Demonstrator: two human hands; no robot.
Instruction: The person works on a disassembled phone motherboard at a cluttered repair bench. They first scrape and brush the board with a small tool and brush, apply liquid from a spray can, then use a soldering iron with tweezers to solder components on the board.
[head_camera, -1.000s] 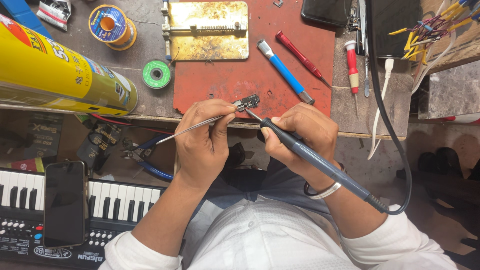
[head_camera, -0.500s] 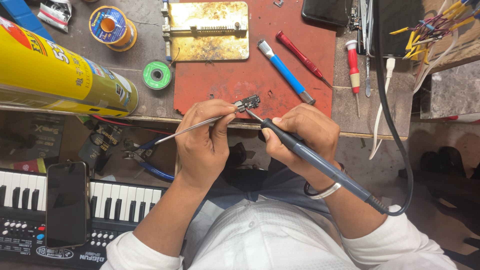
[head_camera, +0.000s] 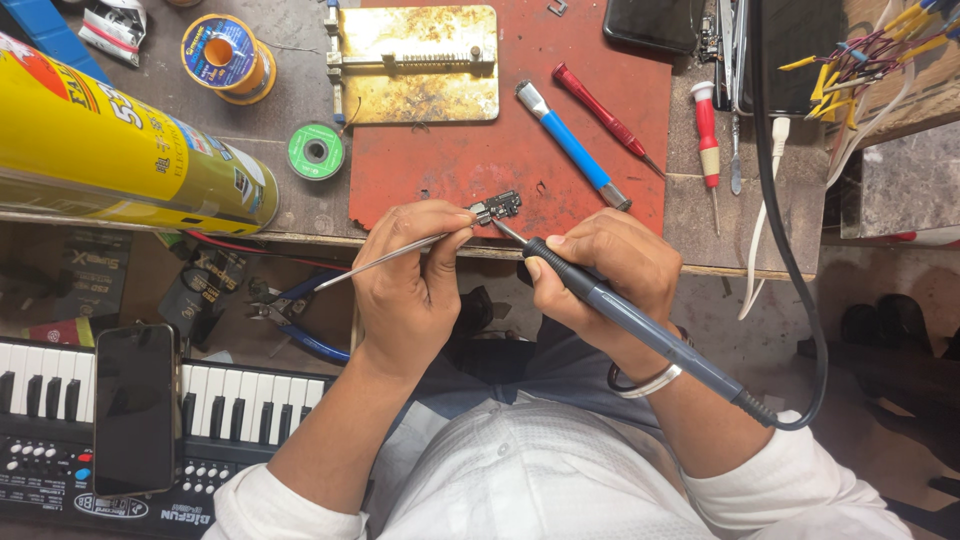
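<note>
Tweezers (head_camera: 400, 255) pinched in the left hand (head_camera: 410, 285) hold a small circuit board (head_camera: 497, 207) above the red mat (head_camera: 470, 165) at the table edge, while right hand (head_camera: 600, 275) fingers grip a soldering iron (head_camera: 640, 330), tip touching the board.

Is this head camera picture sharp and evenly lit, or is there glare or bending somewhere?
In the head view, light is soft and even, shadows faint; the left hand, right hand and the small circuit board between them look sharp. The yellow spray can shows a mild sheen along its side, and the brass holder plate shines dully. The wide lens stretches things at the edges, such as the keyboard.
</note>
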